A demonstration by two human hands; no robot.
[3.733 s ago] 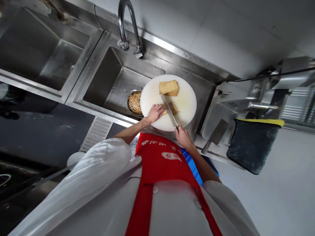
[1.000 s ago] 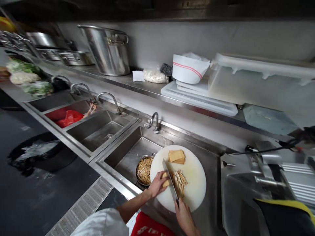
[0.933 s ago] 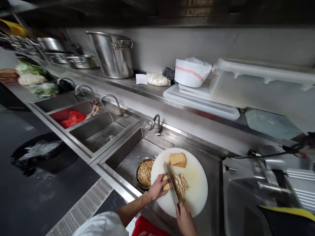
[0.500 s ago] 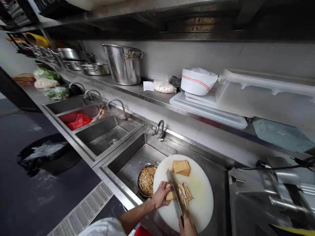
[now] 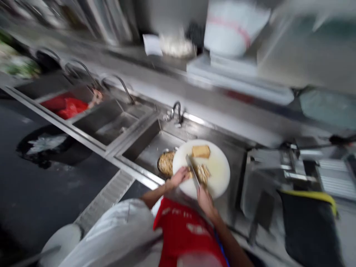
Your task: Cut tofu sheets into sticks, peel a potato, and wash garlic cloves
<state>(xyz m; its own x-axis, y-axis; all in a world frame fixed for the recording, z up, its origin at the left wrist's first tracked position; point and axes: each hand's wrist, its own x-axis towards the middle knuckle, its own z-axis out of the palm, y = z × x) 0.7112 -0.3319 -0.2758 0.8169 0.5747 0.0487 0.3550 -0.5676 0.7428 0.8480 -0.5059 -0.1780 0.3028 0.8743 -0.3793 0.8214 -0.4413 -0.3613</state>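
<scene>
Just left of the left hand, I see a pan (image 5: 159, 169) heaped with thin shreds (image 5: 167, 163). The left hand (image 5: 179, 177) pins a small tan piece (image 5: 190, 174) under its fingertips on the white board (image 5: 220, 173). Right beside those fingertips is the knife (image 5: 192, 170); beyond its blade lie cut strips (image 5: 204, 173), with stacked slabs (image 5: 201, 151) farther ahead. The right hand (image 5: 205, 199) grips the knife's handle. Well right of it hangs a dark cloth (image 5: 308, 226).
</scene>
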